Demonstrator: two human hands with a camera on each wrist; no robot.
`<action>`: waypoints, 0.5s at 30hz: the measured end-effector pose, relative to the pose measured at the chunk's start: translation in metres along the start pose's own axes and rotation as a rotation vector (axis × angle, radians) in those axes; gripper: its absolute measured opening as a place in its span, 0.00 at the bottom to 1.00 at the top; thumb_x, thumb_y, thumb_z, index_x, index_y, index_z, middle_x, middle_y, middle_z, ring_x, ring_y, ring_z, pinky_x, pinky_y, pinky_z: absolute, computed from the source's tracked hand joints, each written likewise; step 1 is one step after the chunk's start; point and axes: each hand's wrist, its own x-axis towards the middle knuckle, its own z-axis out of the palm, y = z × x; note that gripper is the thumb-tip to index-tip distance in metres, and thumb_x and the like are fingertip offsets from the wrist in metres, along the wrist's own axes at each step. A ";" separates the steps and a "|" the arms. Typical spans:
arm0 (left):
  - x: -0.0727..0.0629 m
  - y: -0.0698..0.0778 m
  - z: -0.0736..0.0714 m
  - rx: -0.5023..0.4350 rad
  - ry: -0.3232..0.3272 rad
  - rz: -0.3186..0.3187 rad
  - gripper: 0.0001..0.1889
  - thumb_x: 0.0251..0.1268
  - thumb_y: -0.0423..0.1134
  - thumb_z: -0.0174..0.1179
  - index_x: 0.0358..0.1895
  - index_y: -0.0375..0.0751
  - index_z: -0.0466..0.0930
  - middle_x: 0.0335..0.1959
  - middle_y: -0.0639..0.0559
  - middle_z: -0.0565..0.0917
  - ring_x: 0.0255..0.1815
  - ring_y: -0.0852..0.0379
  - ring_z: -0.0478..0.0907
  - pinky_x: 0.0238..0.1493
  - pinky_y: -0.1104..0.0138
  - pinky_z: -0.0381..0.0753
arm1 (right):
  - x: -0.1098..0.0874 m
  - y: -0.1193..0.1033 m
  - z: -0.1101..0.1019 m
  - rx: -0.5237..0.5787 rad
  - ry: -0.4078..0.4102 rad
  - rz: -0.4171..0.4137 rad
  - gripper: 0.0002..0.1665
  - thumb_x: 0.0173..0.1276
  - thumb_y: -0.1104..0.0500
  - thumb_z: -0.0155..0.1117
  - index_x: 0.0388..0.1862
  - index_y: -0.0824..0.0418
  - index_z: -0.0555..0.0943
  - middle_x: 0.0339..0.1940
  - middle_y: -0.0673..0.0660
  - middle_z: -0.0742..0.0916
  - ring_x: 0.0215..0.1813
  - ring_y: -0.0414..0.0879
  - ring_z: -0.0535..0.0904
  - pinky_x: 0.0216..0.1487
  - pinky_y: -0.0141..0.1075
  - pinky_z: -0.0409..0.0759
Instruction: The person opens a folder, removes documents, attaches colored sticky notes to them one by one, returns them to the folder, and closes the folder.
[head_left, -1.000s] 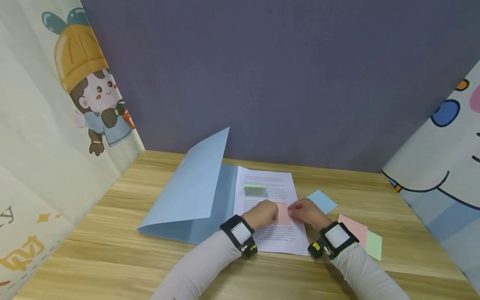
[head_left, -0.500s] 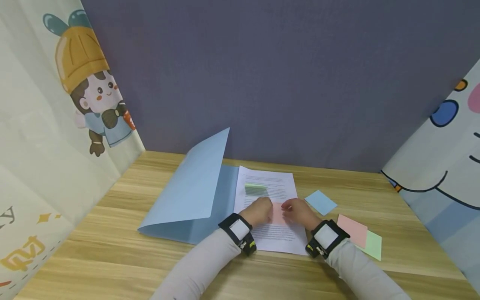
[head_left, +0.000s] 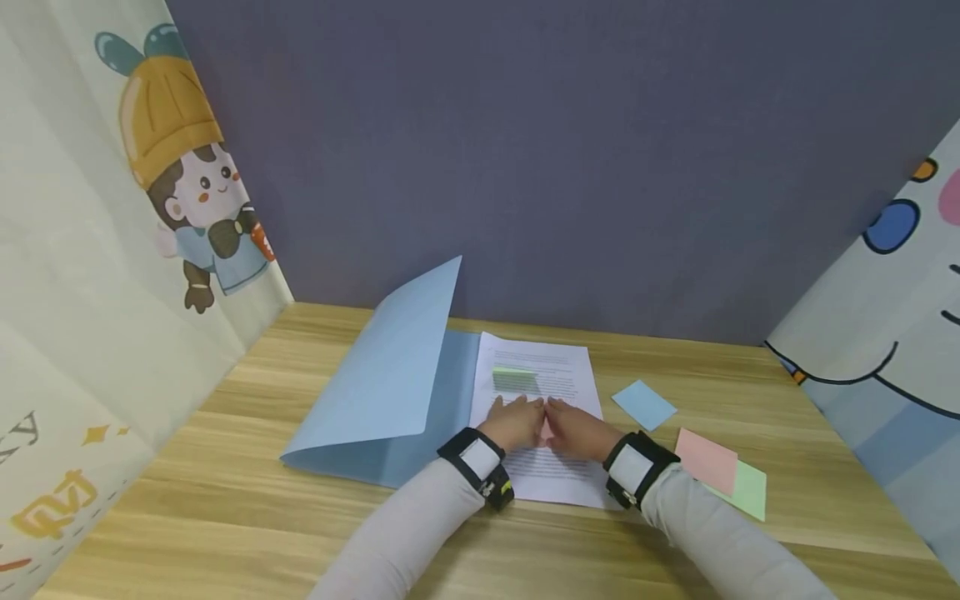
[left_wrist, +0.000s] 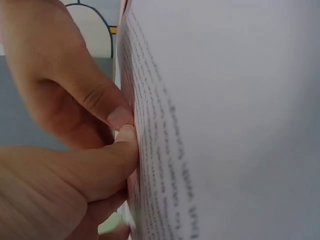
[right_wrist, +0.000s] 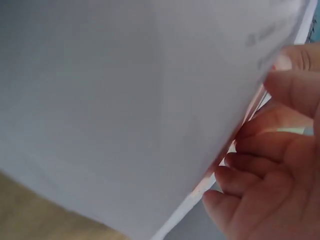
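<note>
On a stack of printed sheets (head_left: pixel 566 483) lies a pink sticky note (head_left: pixel 544 435), largely covered by both hands. My left hand (head_left: pixel 513 423) rests on the note's left part, fingers extended. From the right, my right hand (head_left: pixel 581 432) touches the note with relaxed fingers. The left wrist view has the two thumbs meeting tip to tip against the page. In the right wrist view the pink note (right_wrist: pixel 210 172) shows as a thin strip beside the fingertips. Higher on the page sits a green sticky note (head_left: pixel 515 379).
A light blue folder (head_left: pixel 375 375) stands half raised left of the sheets. To the right on the wooden table (head_left: pixel 225 500) lie a blue note (head_left: pixel 645 405), a pink note (head_left: pixel 707 460) and a green note (head_left: pixel 750 492). A dark panel (head_left: pixel 525 167) rises behind.
My right hand has moved left across the pink note until it meets my left hand. The left hand has shifted slightly left, its fingers now more spread. Folder and loose notes stay put.
</note>
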 end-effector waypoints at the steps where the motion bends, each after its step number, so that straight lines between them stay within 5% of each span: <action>1: 0.000 -0.001 0.002 -0.015 -0.005 -0.012 0.32 0.53 0.48 0.61 0.63 0.54 0.64 0.66 0.61 0.62 0.69 0.49 0.54 0.64 0.45 0.51 | -0.001 0.000 0.000 0.015 -0.020 0.005 0.35 0.62 0.60 0.58 0.63 0.76 0.59 0.64 0.72 0.64 0.66 0.62 0.59 0.65 0.50 0.57; 6: 0.002 -0.007 0.011 -0.013 -0.005 -0.047 0.33 0.52 0.53 0.59 0.64 0.58 0.62 0.66 0.63 0.61 0.69 0.45 0.51 0.64 0.42 0.46 | -0.002 0.001 0.001 0.028 -0.085 0.030 0.35 0.65 0.56 0.54 0.65 0.72 0.57 0.67 0.69 0.61 0.68 0.60 0.57 0.65 0.51 0.56; 15: 0.000 -0.011 0.011 -0.078 0.027 -0.073 0.34 0.51 0.57 0.58 0.63 0.56 0.63 0.66 0.63 0.61 0.70 0.44 0.50 0.63 0.40 0.41 | -0.004 0.018 0.001 -0.082 -0.084 0.148 0.37 0.65 0.47 0.51 0.66 0.68 0.58 0.67 0.64 0.63 0.67 0.56 0.60 0.64 0.54 0.55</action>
